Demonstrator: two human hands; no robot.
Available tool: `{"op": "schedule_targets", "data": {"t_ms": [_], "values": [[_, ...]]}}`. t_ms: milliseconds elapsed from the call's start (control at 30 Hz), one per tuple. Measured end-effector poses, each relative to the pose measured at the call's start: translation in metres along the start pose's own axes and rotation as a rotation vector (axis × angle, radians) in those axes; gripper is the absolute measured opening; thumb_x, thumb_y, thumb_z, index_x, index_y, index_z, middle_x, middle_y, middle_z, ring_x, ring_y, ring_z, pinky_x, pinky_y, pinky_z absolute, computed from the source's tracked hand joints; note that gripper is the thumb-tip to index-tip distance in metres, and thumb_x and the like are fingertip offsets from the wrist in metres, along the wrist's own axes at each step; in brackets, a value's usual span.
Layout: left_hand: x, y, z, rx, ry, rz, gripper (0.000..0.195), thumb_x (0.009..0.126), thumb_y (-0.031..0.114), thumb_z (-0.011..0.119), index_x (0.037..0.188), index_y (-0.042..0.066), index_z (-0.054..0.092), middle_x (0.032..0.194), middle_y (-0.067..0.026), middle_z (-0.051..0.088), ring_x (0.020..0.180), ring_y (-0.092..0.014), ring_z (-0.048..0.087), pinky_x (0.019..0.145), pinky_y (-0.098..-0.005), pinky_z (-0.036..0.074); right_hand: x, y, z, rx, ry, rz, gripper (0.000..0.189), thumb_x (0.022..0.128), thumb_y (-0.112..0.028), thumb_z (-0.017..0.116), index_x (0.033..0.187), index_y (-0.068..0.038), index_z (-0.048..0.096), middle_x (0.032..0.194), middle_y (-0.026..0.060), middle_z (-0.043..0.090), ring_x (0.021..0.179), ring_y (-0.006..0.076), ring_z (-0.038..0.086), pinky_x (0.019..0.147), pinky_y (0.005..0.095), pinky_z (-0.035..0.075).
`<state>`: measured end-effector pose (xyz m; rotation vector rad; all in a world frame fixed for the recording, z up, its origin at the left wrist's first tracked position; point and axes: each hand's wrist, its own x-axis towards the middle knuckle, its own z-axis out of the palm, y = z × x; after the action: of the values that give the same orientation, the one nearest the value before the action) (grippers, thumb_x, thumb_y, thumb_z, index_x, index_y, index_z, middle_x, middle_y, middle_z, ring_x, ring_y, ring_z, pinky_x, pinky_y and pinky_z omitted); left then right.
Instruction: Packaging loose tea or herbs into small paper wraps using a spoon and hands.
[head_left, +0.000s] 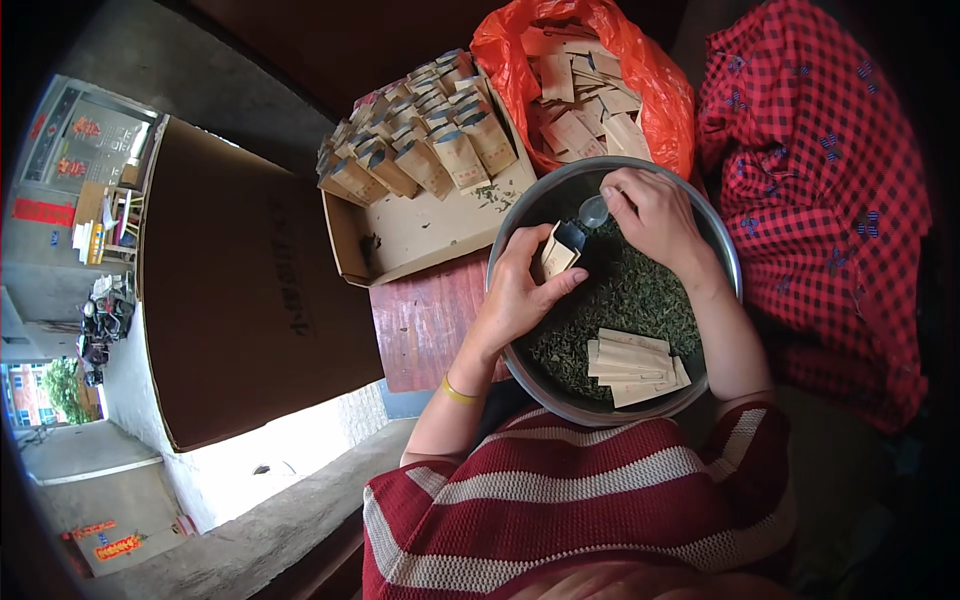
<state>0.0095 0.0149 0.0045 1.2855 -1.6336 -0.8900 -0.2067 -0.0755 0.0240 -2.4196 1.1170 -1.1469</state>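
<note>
My left hand (519, 289) grips a small kraft paper packet (562, 251), its dark mouth open, over a large round metal basin (733, 247). My right hand (651, 217) pinches a small clear plastic scoop (593, 211) close beside that mouth. What the scoop holds cannot be told. Dried green leaves (637, 300) lie in the basin under both hands. A fanned stack of flat kraft packets (634, 360) rests on the leaves on the side near my body.
Upright open-topped kraft packets (431, 165) crowd a shallow cardboard box (420, 232) with scattered leaf bits. Behind the basin, a red plastic bag (664, 82) holds many flat packets (574, 135). Red-black checked cloth (817, 225) lies at right; a large cardboard panel (247, 292) stands at left.
</note>
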Motion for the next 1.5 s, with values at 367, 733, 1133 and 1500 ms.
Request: {"op": "schedule_targets", "data": {"t_ms": [367,733,1133,1500], "values": [[-0.001,-0.002,0.001,-0.006,-0.004,0.005,0.064,0.078,0.028,0.087,0.125,-0.004,0.058,0.108,-0.0126,0.063,0.101,-0.021,0.061,0.09,-0.0327,0.049,-0.012,0.011,0.023,0.166,-0.496,0.326,0.017,0.093,-0.019,0.058,0.094,-0.004,0.067,0.086,0.0176,0.07,0.083,0.0368,0.069,0.076,0.0449,0.052],[0.0,0.002,-0.001,0.002,-0.029,-0.026,0.065,0.077,0.029,0.087,0.124,-0.004,0.057,0.11,-0.0145,0.063,0.102,-0.027,0.061,0.091,-0.0358,0.049,0.0,-0.016,-0.014,0.472,0.056,0.24,0.019,0.098,-0.014,0.055,0.09,0.001,0.063,0.079,0.0045,0.063,0.067,0.0118,0.059,0.062,0.028,0.048],[-0.001,-0.002,0.001,-0.012,-0.022,-0.005,0.067,0.077,0.029,0.086,0.126,-0.005,0.056,0.113,-0.0167,0.063,0.106,-0.029,0.061,0.093,-0.0372,0.049,0.005,-0.038,-0.021,0.021,0.113,-0.392,0.007,0.086,-0.007,0.065,0.092,-0.004,0.062,0.076,0.0089,0.063,0.069,0.0292,0.063,0.067,0.0395,0.049],[-0.001,0.001,-0.001,-0.01,-0.026,-0.018,0.055,0.08,0.021,0.083,0.124,-0.002,0.058,0.107,-0.0159,0.062,0.094,-0.031,0.063,0.083,-0.0376,0.051,0.002,-0.028,-0.015,0.151,0.101,-0.137,0.007,0.092,-0.007,0.06,0.09,-0.001,0.063,0.077,0.0118,0.065,0.068,0.0306,0.062,0.066,0.039,0.048]]}}
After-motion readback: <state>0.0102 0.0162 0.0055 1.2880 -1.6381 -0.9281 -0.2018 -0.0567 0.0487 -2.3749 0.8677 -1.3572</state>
